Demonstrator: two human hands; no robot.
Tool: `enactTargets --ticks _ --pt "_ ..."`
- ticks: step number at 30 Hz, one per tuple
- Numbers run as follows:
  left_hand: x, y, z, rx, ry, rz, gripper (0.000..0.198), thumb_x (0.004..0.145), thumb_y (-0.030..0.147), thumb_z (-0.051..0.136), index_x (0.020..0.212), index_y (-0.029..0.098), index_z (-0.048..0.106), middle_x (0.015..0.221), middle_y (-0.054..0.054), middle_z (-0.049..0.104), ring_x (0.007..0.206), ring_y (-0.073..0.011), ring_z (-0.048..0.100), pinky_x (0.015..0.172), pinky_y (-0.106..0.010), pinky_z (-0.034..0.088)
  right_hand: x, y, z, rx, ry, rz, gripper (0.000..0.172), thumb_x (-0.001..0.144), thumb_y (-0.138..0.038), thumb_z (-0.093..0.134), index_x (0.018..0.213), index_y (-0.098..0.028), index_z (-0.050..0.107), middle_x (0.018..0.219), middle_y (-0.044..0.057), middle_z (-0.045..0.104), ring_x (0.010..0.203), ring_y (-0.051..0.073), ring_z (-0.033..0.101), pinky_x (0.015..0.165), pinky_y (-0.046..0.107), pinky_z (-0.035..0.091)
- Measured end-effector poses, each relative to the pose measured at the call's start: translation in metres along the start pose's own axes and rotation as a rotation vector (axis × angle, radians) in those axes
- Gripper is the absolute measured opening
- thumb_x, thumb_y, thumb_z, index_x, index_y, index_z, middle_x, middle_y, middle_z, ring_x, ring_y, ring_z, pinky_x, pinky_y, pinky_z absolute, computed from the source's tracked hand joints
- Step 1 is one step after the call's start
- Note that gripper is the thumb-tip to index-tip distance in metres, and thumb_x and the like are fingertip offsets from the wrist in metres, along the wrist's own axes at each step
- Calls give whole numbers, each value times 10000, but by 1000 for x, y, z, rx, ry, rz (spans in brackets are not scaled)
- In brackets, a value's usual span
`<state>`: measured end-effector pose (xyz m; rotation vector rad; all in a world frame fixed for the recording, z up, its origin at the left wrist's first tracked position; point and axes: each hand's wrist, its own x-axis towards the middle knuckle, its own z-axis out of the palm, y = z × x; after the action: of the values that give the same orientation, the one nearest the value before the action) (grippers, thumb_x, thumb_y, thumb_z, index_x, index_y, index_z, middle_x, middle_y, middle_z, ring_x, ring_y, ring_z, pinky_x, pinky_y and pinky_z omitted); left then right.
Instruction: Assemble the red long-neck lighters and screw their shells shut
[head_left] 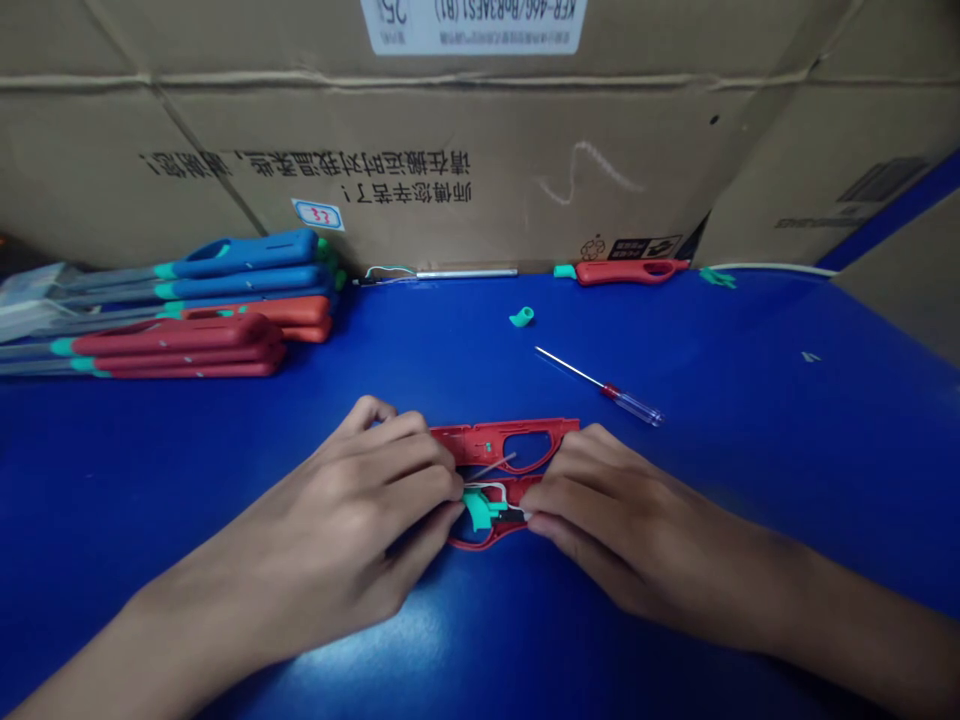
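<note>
On the blue table, a red lighter handle half [472, 545] lies between my hands, with a green trigger [480, 510], white wires [504, 490] and a small black part [513, 516] set in it. My left hand [375, 510] pinches its left end, the fingertips beside the trigger. Closed on the right end is my right hand [600, 500], thumb and forefinger near the black part and a wire. Just behind lies a second red handle half [472, 440], empty side up. A thin clear tube [495, 466] crosses between the halves. My fingers hide both ends of the nearer half.
A screwdriver [630, 404] and a green nozzle piece [523, 316] lie behind my hands. Several long lighters [255, 255] are stacked at the left. Along the cardboard box [525, 130] lie a metal tube [465, 273], a red handle [622, 272] and green parts [718, 277].
</note>
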<state>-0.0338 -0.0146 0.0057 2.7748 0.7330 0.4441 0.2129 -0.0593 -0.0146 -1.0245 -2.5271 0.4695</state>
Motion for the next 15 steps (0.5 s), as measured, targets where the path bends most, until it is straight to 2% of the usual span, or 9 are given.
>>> enactTargets --ticks 5,10,15 --pt "-2 2 3 40 40 22 123 932 157 560 943 163 683 850 -42 662 814 -196 565 835 -417 398 0 0 1 -13 8 -18 222 1009 -141 463 1006 -117 683 883 86 658 828 203 557 789 375 469" --pt "-6 5 7 34 58 -4 106 893 247 620 938 165 670 876 -59 671 865 -228 596 912 -463 423 -2 1 3 -37 21 -11 219 1005 -140 467 1008 -120 685 885 90 661 836 206 573 788 372 473" --pt "-5 4 10 18 56 -4 162 898 296 647 942 142 674 869 -70 668 837 -230 607 833 -435 470 -1 0 5 -21 37 -30 207 1002 -140 474 1006 -108 679 881 88 656 831 203 560 787 368 465"
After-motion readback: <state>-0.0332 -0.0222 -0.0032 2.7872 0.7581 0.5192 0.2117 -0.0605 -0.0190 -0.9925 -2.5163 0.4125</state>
